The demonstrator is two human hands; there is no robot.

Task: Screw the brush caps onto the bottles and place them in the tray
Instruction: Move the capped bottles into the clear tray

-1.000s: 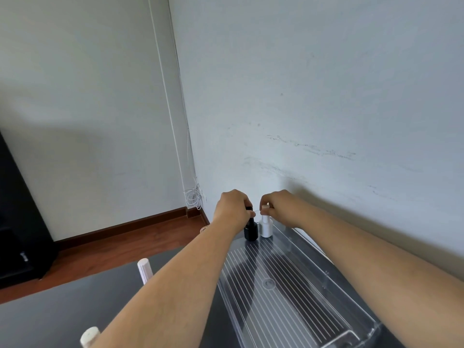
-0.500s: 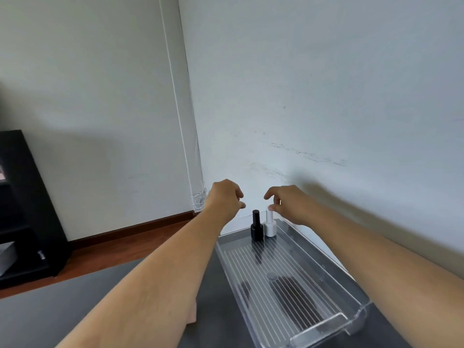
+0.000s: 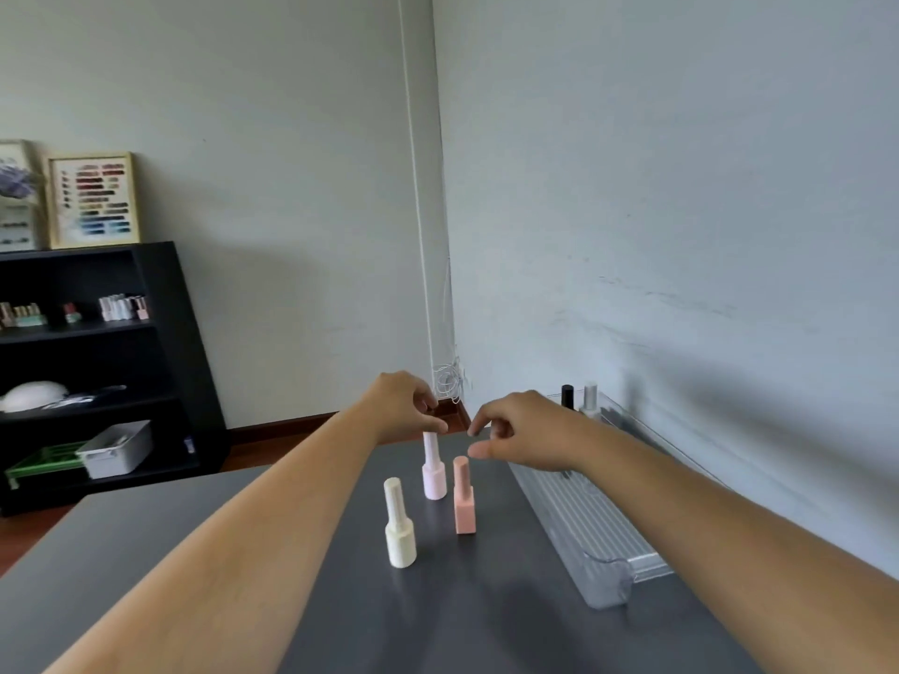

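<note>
A: Where are the hands?

B: Both forearms reach forward over the dark table (image 3: 146,552). The left hand (image 3: 399,406) hangs palm down just above the pale pink bottle (image 3: 433,471), its fingers (image 3: 435,425) curled in, with the tips at the cap's top; whether they pinch the cap I cannot tell. The right hand (image 3: 528,437) hovers beside it, above the salmon bottle (image 3: 463,498), thumb and forefinger parted and holding nothing.

A: And the bottles, how do they stand?

B: All upright, long axis vertical, caps pointing up. The pale pink one is farthest back, the salmon one just to its right and nearer, and a cream bottle (image 3: 400,525) stands nearest, to the left of both. The three are close together but apart on the table.

A: The tray?

B: The clear tray (image 3: 603,547) lies along the wall on the right, its long axis running away from the camera. At its far end a black bottle (image 3: 567,397) and a white bottle (image 3: 590,400) stand upright side by side, partly hidden behind the right hand.
</note>
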